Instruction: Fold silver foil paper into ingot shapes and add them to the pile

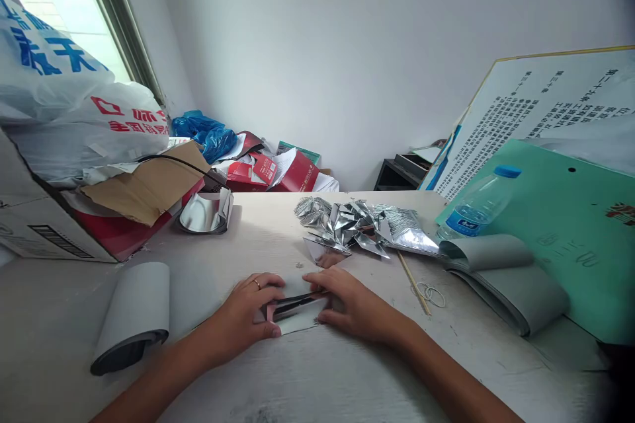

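White plastic bags point(84, 125): we are seeing them bulging at the far left, printed in blue and red.
Cardboard box point(54, 238): it is standing beneath the bags, a brown flap jutting out to the right.
Grey roll point(136, 297): it is lying on the left part of the table point(342, 370), its dark inner layers showing at the near end.
Silver-lined curl point(203, 211): it is sitting near the far edge, its shiny inside showing.
Red boxes point(272, 172): they are lying heaped beyond the table, a crumpled blue bag point(203, 132) resting among them.
Left hand point(251, 310): we are keeping it half open and curved, holding the left end of the piece, fingers on the far side and thumb on the near side.
Pale folded piece point(300, 322): it is lying between our hands, touching both, a dark slit gaping along it.
Right hand point(350, 301): we are holding the right end with it, also half open, index finger reaching along the far edge, thumb nearer us.
Silver foil pieces point(357, 225): they are lying piled just beyond our right hand.
Wooden stick point(414, 283): it is slanting from the pile towards us, pale loops point(431, 295) lying beside it.
Clear bottle point(479, 205): it is leaning, blue-capped, against a green board point(550, 225).
Grey folded bundle point(516, 284): it is resting at the right, well apart from our hands.
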Tool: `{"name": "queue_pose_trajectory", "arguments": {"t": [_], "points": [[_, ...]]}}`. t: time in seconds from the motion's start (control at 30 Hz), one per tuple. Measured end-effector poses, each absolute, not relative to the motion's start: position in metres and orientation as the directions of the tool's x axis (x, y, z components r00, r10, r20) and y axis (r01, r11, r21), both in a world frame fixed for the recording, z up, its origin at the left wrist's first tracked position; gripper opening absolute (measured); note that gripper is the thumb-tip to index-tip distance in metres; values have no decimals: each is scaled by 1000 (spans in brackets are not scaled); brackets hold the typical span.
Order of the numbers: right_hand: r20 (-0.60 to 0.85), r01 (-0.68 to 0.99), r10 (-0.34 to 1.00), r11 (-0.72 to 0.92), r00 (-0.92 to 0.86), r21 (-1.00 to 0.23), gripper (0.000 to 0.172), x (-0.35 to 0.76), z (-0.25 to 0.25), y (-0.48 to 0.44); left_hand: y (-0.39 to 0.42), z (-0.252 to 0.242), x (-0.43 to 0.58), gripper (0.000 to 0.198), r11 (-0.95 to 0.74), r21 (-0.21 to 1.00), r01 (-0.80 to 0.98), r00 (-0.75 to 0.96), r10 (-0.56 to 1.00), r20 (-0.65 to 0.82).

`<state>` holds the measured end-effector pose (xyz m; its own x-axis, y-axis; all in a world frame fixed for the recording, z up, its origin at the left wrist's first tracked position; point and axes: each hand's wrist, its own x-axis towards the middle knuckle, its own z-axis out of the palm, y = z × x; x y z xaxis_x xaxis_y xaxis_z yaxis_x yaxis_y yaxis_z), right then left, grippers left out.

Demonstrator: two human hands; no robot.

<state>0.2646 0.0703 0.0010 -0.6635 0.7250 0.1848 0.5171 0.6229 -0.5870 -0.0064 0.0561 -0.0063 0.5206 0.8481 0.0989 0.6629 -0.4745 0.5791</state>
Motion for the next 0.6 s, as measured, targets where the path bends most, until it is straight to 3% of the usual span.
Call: {"name": "queue_pose_trajectory", "arguments": {"t": [0.23,0.4,0.6], "points": [[126,555,728,611,-674,-564,51,265,6,70,56,-1,-5,40,-477,556,681,532,843,73],[219,517,682,691,-698,-506,60,262,0,69,52,1,-4,56,-512,534,673,548,830,105],[284,497,642,747,-712,-442,43,255,-5,64,51,-2,-5,53,-544,508,668,569,813,124]]}}
